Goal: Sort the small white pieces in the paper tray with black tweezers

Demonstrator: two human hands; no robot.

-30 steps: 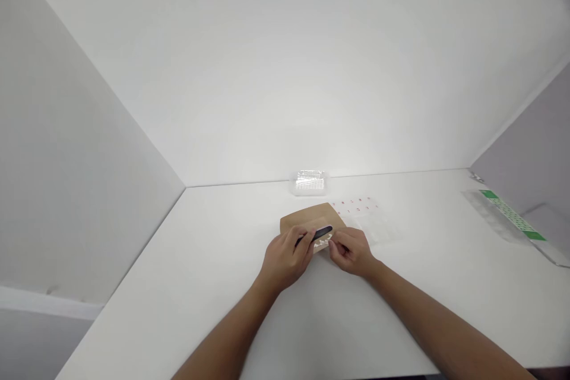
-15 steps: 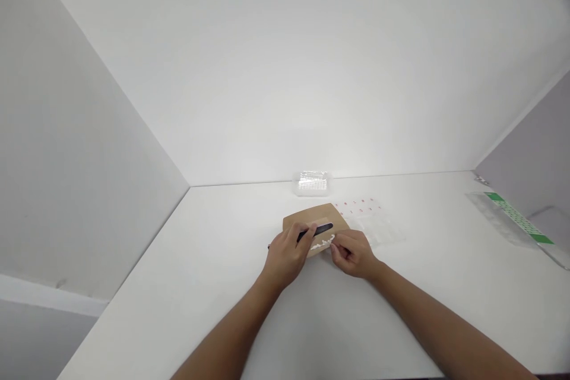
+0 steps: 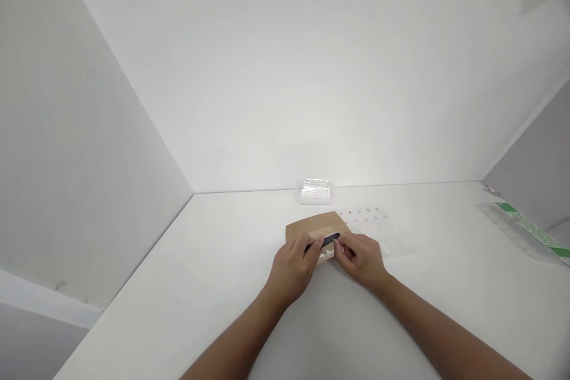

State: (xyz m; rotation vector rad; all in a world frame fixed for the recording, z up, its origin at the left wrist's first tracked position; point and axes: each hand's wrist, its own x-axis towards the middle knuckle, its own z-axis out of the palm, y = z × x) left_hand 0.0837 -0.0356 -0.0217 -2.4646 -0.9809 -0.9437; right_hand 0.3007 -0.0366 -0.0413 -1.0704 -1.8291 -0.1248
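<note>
My left hand [image 3: 294,264] is closed around a slim black tool [image 3: 330,239] with a rounded end; its exact kind does not show. Under it lies a brown sheet [image 3: 312,223] of card or paper with a lighter patch on it. Small white pieces [image 3: 327,253] sit in a row along its near edge, partly hidden by my fingers. My right hand [image 3: 361,258] is pinched closed at the right end of that row, its fingertips close to the tool's rounded end. What it holds, if anything, is too small to make out.
A clear plastic box [image 3: 315,191] stands by the back wall. A clear sheet with red marks [image 3: 363,214] and thin clear plastic [image 3: 383,237] lie right of the brown sheet. A clear bag with a green printed strip [image 3: 532,230] lies at the far right.
The black tool has come down and right, so its rounded end is now near my right fingertips and covers more of the white row. The whole view has shifted slightly.
</note>
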